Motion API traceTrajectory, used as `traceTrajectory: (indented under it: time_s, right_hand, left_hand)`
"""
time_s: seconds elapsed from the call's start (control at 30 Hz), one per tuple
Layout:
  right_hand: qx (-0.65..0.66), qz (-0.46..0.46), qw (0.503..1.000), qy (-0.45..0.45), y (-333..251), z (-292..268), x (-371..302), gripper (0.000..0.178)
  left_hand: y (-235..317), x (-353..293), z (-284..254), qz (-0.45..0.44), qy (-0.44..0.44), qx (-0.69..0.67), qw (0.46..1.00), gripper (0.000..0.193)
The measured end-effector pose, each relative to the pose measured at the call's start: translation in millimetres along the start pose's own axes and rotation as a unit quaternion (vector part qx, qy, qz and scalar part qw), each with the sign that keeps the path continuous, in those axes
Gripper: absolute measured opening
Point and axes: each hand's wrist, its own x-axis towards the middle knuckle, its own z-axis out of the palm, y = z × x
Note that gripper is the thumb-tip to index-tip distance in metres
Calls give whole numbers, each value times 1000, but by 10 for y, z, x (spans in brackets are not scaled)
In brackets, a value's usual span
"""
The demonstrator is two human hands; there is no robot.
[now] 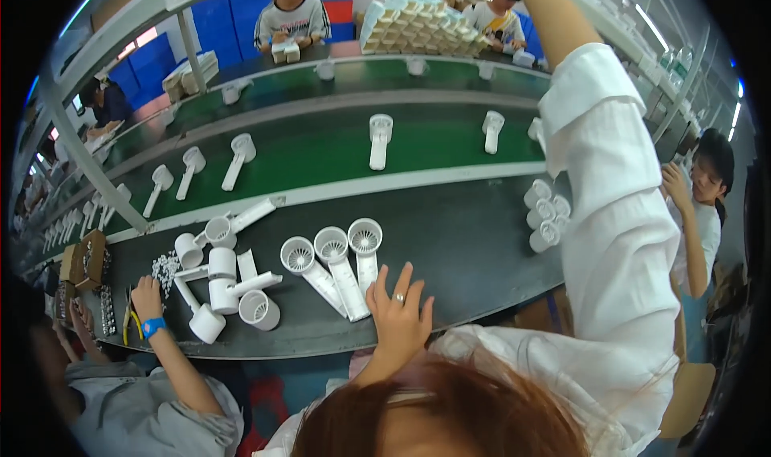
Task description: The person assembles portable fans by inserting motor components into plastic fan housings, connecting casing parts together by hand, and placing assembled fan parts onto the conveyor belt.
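Observation:
My left hand (pixel 399 316), with a ring on one finger, lies over the near edge of the dark worktop, fingers spread and holding nothing. Its fingertips are beside the handle of a white plastic housing (pixel 366 244), and I cannot tell whether they touch it. This housing has a round grilled head, like a hair dryer shell. Two similar housings, a middle one (pixel 332 252) and a left one (pixel 299 258), lie against it, handles toward me. My right arm (pixel 610 176), in a rolled white sleeve, reaches up past the top edge, where its hand is out of view.
A green conveyor belt (pixel 309 148) carries spaced white housings. More housings (pixel 223 264) are heaped left, near small white parts (pixel 165 271), yellow-handled pliers (pixel 128 316) and a co-worker's hand (pixel 148 298). White cups (pixel 546 220) stand right. Other people sit across and at right.

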Motion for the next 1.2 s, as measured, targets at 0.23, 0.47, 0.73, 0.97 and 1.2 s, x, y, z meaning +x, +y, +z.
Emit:
traceTrajectory:
  time_s: [0.23,0.47,0.73,0.97,1.2]
  right_hand:
    - [359,304,836,281,-1317,-1248,-1669,24]
    - [401,573,711,75,-2162,-2206,-3718,17]
    - [184,523,831,-55,-1842,-2865,-4726,24]
    - [93,556,804,-190,-1830,-2969,-5203,49]
    - [106,578,769,-252,-1752,-2947,-5369,44]
  left_hand:
    - [-143,110,27,-103,-49,88,990,49]
    - [-168,139,16,-137,-86,175,971,54]
    - [-308,175,32,-120,-63,241,961,54]
    - [-322,184,55,-137,-34,163,977,54]
    - [-232,189,-52,-331,-158,-510,778,52]
